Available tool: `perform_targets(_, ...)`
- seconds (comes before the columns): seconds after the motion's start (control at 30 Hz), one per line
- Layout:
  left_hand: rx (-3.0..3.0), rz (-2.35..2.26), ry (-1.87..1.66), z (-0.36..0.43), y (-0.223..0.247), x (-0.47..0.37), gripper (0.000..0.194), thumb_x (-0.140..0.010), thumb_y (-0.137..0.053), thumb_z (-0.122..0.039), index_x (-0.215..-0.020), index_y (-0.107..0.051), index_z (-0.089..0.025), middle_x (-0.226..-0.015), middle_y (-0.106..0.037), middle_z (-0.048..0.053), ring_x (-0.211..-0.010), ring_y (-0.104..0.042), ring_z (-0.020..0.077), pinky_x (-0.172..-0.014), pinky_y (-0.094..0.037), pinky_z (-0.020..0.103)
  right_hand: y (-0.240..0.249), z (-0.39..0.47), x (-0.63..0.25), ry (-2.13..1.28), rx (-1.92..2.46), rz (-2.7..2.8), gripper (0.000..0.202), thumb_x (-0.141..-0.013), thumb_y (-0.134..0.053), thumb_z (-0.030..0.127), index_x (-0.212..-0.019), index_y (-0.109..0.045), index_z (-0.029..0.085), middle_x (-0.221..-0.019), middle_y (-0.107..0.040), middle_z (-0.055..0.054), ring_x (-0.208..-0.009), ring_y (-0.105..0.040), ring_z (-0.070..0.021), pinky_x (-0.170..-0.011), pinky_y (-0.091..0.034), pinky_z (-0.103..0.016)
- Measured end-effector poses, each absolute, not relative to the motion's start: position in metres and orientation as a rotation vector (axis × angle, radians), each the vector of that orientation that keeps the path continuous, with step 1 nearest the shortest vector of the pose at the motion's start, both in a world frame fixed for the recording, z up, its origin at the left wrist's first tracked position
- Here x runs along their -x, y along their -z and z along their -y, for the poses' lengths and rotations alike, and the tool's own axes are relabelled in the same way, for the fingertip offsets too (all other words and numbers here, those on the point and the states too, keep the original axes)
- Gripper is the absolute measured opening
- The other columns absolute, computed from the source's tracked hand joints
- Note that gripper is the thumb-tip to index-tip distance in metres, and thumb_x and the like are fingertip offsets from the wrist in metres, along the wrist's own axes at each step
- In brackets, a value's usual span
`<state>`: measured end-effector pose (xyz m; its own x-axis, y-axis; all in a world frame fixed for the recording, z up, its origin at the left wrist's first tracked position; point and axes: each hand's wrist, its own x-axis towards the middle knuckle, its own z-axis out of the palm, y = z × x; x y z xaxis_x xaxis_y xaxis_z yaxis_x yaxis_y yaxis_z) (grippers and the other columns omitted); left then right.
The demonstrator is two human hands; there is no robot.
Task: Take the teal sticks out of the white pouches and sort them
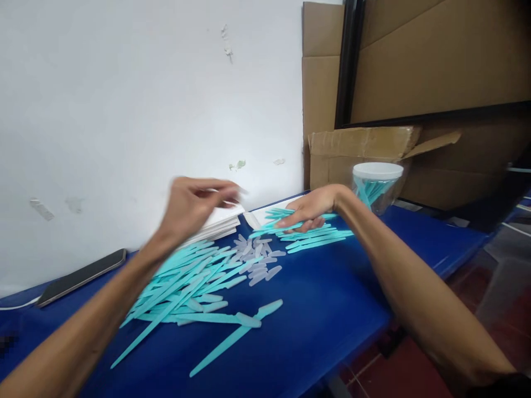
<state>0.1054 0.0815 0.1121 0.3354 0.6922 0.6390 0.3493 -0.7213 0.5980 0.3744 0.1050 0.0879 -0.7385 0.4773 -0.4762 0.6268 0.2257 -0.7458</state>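
My right hand is closed around a bunch of turquoise eyebrow razors, their ends pointing left. Under and beside it more razors lie side by side on the blue table. My left hand is raised above the left pile, thumb and fingers pinched together; motion smears the tips, so anything between them cannot be made out. Below it spreads a loose heap of turquoise razors, several with translucent caps on their ends. Small translucent caps lie in a cluster between the two groups of razors.
White stacked boxes stand by the wall. At the far left lies a phone with a white cable. A clear jar with a white lid holds more razors at the back right, before a cardboard box. The table's edge runs along the right.
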Motion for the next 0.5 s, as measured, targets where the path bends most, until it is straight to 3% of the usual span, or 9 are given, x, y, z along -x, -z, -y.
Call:
perform_targets(0.1, -2.221, -1.091, -1.471, -0.092, -0.130, -0.082, 0.022, -0.078, -0.077, -0.035, -0.091, -0.078, -0.017, -0.083, -0.078, 0.003, -0.074, -0.074, 0.0193, -0.077, -0.063, 0.035, -0.087, -0.110, -0.394, 1.465, -1.312, -2.480, 0.054, -0.089, -0.052, 0.069, -0.070, -0.039, 0.020, -0.057, -0.033, 0.007, -0.047, -0.026, -0.0056, -0.043, -0.025, -0.020)
perform_targets(0.17, -2.278, -1.247, -1.142, -0.098, -0.130, -0.075, 0.026, -0.078, -0.076, -0.040, -0.087, -0.078, -0.016, -0.075, -0.077, 0.005, -0.070, -0.073, 0.0203, -0.072, -0.062, 0.035, -0.085, -0.113, -0.397, 1.350, -1.470, -2.609, 0.057, -0.087, -0.050, 0.073, -0.069, -0.037, 0.020, -0.059, -0.036, 0.006, -0.049, -0.029, -0.0063, -0.046, -0.029, -0.021)
perform_targets(0.27, -2.421, -1.159, -0.679, -0.105, -0.109, -0.083, 0.027, -0.082, -0.068, -0.041, -0.089, -0.078, -0.017, -0.084, -0.078, 0.008, -0.074, -0.072, 0.0203, -0.069, -0.058, 0.032, -0.077, -0.122, -0.392, 1.028, -1.738, -2.689, 0.062, -0.086, -0.043, 0.078, -0.069, -0.041, 0.019, -0.061, -0.041, 0.003, -0.053, -0.035, -0.0085, -0.050, -0.033, -0.024)
perform_targets(0.4, -2.522, -1.014, -0.499, -0.107, -0.076, -0.104, 0.027, -0.084, -0.062, -0.038, -0.088, -0.078, -0.017, -0.087, -0.077, 0.008, -0.074, -0.069, 0.0181, -0.064, -0.051, 0.026, -0.061, -0.136, -0.389, 0.613, -1.979, -2.595, 0.067, -0.083, -0.040, 0.083, -0.074, -0.049, 0.018, -0.072, -0.056, -0.004, -0.061, -0.047, -0.0136, -0.055, -0.036, -0.027)
perform_targets(0.5, -2.518, -0.945, -0.374, -0.106, -0.065, -0.110, 0.027, -0.083, -0.060, -0.036, -0.092, -0.079, -0.018, -0.089, -0.077, 0.008, -0.076, -0.068, 0.0181, -0.065, -0.049, 0.026, -0.056, -0.139, -0.394, 0.473, -2.067, -2.485, 0.068, -0.077, -0.048, 0.084, -0.082, -0.060, 0.018, -0.084, -0.065, -0.008, -0.070, -0.057, -0.0190, -0.060, -0.042, -0.028)
